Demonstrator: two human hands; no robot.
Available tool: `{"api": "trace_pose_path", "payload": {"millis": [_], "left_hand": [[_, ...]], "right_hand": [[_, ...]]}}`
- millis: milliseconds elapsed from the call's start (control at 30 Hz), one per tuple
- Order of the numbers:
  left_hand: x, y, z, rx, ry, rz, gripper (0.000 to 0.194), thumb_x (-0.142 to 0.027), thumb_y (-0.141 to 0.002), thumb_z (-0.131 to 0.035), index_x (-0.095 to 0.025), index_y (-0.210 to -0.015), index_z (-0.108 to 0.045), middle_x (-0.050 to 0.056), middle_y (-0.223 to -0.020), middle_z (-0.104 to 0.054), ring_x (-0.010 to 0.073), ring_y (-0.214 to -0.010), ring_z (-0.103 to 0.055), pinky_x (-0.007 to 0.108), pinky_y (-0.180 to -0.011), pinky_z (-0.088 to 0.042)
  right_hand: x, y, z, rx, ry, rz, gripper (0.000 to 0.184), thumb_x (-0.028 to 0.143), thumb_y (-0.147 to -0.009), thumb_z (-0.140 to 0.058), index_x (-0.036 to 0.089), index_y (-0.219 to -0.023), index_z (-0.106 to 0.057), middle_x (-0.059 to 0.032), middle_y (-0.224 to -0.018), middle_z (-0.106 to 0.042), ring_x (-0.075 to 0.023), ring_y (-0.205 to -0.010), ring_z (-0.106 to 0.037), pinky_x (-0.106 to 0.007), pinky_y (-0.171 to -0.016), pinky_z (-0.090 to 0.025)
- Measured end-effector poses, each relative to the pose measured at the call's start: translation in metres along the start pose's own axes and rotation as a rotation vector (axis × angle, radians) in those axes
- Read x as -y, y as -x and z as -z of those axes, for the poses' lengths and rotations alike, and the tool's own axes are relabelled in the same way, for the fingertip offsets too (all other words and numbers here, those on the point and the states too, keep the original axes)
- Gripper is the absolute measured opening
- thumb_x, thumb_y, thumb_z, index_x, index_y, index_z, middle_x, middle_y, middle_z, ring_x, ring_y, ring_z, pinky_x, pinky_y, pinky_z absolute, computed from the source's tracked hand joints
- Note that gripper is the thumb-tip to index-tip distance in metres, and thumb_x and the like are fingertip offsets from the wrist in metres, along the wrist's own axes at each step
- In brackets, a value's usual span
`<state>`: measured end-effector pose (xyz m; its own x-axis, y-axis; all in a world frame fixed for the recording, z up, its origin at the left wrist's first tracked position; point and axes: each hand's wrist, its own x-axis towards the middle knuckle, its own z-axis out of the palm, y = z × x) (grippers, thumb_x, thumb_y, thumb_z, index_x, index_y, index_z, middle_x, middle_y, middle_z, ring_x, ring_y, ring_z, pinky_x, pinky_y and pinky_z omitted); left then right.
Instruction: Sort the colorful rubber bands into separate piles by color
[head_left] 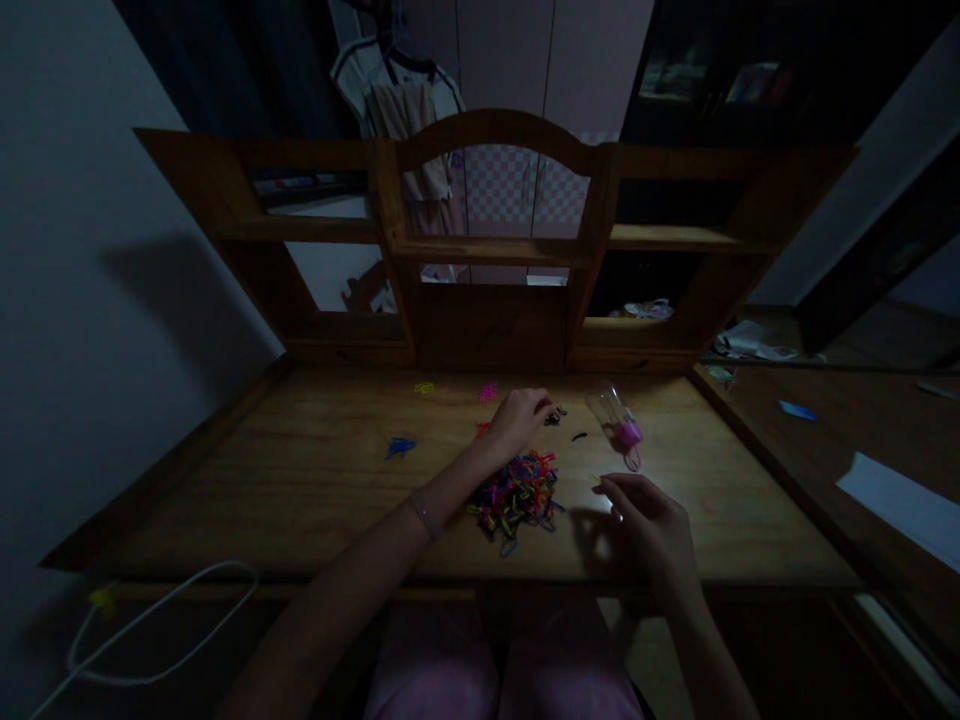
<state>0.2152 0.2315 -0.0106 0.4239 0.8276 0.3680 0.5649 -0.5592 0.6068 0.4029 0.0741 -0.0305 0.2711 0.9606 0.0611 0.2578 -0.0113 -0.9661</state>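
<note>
A heaped pile of small coloured loops (517, 495), which look like rubber bands, lies in the middle of the desk. My left hand (521, 415) reaches over the pile, its fingertips pinched beside a small black group of bands (556, 415); what it holds, if anything, is too small to make out. Between the thumb and finger of my right hand (649, 515) is a small yellow band (595, 479), held just above the desk to the right of the pile. Sorted groups lie farther off: yellow (424, 388), pink (488, 393) and blue (400, 447). Red ones are partly hidden by my left hand.
A clear plastic bottle (606, 405) with a purple cap and loop lies on its side at the right. One black piece (579, 437) sits alone near it. A wooden shelf unit (491, 325) borders the desk's back. A white cable (172, 670) hangs front left.
</note>
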Motion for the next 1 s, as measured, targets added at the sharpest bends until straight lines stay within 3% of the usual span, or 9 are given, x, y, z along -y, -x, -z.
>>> {"api": "trace_pose_path", "payload": {"millis": [133,333,533,733,867,1000], "left_hand": [[-0.006,0.007,-0.006,0.060,-0.096,-0.019,0.015,-0.028,-0.087,-0.061,-0.017,-0.089,-0.071,0.004,-0.087,-0.071,0.0167,-0.080,-0.064,0.026,-0.075,-0.046],[-0.016,-0.002,-0.042,0.155,-0.234,-0.038,0.015,-0.031,-0.079,-0.069,-0.017,-0.085,-0.069,0.006,-0.089,-0.068,0.0210,-0.085,-0.062,0.029,-0.076,-0.048],[-0.028,-0.007,-0.064,0.198,-0.310,-0.059,0.011,-0.012,-0.083,-0.057,-0.015,-0.088,-0.067,0.012,-0.097,-0.065,0.0244,-0.097,-0.060,0.033,-0.085,-0.046],[-0.019,-0.014,-0.044,0.133,-0.315,0.013,0.011,-0.017,-0.087,-0.056,-0.014,-0.091,-0.066,0.014,-0.101,-0.063,0.0255,-0.100,-0.058,0.035,-0.089,-0.044],[-0.014,-0.018,-0.019,0.090,-0.250,0.051,0.014,-0.025,-0.087,-0.060,-0.014,-0.091,-0.068,0.011,-0.095,-0.065,0.0228,-0.092,-0.061,0.032,-0.083,-0.045],[-0.023,-0.011,0.009,0.092,-0.123,0.018,0.024,-0.037,-0.090,-0.058,-0.017,-0.097,-0.070,0.006,-0.090,-0.069,0.0171,-0.084,-0.063,0.025,-0.076,-0.047]], "right_hand": [[-0.011,-0.005,-0.001,-0.038,0.000,0.029,0.027,0.044,-0.081,-0.068,0.018,-0.091,-0.068,-0.0070,-0.090,-0.072,-0.0214,-0.084,-0.065,-0.029,-0.072,-0.048],[-0.024,-0.005,-0.005,-0.085,0.000,0.013,0.030,0.045,-0.083,-0.065,0.018,-0.092,-0.067,-0.0080,-0.091,-0.072,-0.0215,-0.077,-0.067,-0.030,-0.068,-0.049],[-0.022,-0.001,-0.001,-0.087,-0.051,0.030,0.028,0.044,-0.084,-0.064,0.018,-0.092,-0.067,-0.0072,-0.090,-0.072,-0.0220,-0.083,-0.067,-0.030,-0.070,-0.049],[-0.023,0.001,-0.002,-0.094,-0.048,0.022,0.029,0.046,-0.083,-0.065,0.018,-0.092,-0.067,-0.0066,-0.090,-0.072,-0.0220,-0.081,-0.068,-0.030,-0.070,-0.049],[-0.024,0.001,-0.001,-0.077,-0.048,0.017,0.029,0.045,-0.084,-0.064,0.018,-0.094,-0.067,-0.0075,-0.091,-0.072,-0.0220,-0.080,-0.066,-0.030,-0.070,-0.049],[-0.019,0.001,0.000,-0.064,-0.079,0.018,0.028,0.043,-0.083,-0.066,0.018,-0.094,-0.067,-0.0077,-0.092,-0.072,-0.0221,-0.083,-0.066,-0.030,-0.071,-0.049]]}}
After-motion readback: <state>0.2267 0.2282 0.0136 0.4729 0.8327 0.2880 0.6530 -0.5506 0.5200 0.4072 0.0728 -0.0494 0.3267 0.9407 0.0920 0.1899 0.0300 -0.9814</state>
